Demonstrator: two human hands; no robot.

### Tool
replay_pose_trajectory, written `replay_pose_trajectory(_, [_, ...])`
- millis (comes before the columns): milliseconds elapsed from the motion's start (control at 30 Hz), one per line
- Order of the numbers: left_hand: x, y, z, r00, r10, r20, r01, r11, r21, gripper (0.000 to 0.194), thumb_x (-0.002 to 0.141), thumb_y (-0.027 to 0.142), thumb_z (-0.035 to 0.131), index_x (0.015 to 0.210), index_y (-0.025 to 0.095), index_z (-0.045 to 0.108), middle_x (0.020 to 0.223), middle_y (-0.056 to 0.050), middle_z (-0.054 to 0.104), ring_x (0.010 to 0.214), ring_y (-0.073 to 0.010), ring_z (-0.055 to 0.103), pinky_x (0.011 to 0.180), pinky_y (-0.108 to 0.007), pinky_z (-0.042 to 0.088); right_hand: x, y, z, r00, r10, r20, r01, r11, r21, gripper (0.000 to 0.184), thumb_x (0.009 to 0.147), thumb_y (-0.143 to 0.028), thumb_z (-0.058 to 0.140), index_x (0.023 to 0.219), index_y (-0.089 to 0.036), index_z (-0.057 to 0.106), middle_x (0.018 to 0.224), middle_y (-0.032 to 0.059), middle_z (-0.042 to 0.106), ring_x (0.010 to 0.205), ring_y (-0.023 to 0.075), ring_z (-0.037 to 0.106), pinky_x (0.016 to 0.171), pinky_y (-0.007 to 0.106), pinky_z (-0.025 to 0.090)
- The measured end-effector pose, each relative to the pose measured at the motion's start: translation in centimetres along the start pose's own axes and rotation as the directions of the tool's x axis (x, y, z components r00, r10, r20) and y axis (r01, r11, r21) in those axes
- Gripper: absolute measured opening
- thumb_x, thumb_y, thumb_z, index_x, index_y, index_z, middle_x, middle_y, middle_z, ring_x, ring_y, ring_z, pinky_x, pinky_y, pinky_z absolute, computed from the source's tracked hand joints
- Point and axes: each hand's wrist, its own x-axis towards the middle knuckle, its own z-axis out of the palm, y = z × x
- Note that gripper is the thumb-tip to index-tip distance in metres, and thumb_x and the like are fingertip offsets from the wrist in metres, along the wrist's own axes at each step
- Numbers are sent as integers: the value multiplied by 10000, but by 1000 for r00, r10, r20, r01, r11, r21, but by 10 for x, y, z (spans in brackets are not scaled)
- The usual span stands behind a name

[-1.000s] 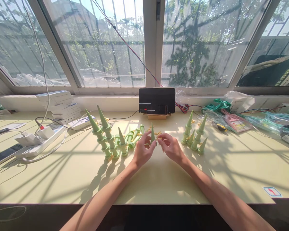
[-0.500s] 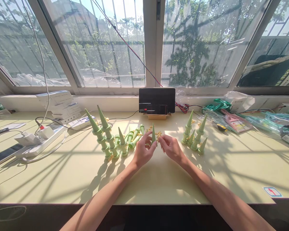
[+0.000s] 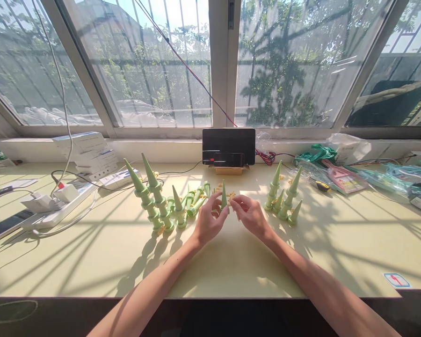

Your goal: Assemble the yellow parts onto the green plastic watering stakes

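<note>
My left hand (image 3: 206, 220) is closed round a green cone-shaped spike (image 3: 223, 195), holding it upright with its tip up. My right hand (image 3: 250, 215) pinches a small yellow part (image 3: 232, 198) right beside the spike. Both hands hover over the pale table (image 3: 231, 262) near its middle. To the left stand tall stacks of green spikes (image 3: 150, 196), with loose spikes (image 3: 194, 199) lying behind my left hand. More stacked spikes (image 3: 284, 196) stand to the right of my right hand.
A dark screen with a phone on a wooden stand (image 3: 228, 152) sits at the back under the window. A white power strip with cables (image 3: 52, 206) and stacked boxes (image 3: 87, 152) lie at the left. Plastic bags and packets (image 3: 340, 173) fill the back right.
My right hand has shifted slightly left, bringing the yellow part closer to the spike. My left hand and the spike have hardly moved.
</note>
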Motion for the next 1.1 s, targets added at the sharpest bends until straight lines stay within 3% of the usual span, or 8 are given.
replay_pose_trajectory(300, [1,-6,1,999,-28,-32,27,999,-18,422,884,331,601,1266,164,536,845,-27,619,751,-140,643,619,-241,561,0,3,2,999,-42,2,42,998,38,222,913,-403,590,941,-184,617,778,25,634,527,104,533,513,245,454])
replay_pose_trajectory(833, [0,-4,1,1000,-6,-5,6,1000,11,410,881,318,608,1261,176,547,853,-25,615,714,-126,621,593,-226,551,0,-2,0,998,49,32,-46,996,-82,463,968,-526,450,654,-197,534,505,-27,482,479,117,461,516,252,389])
replay_pose_trajectory(1100, [1,-2,1,1000,-17,-21,17,1000,0,408,877,321,608,1253,172,550,835,-20,609,699,-123,613,574,-219,545,-1,2,2,1000,-3,25,2,1000,19,265,930,-458,562,946,-195,597,792,15,626,525,103,528,492,234,415])
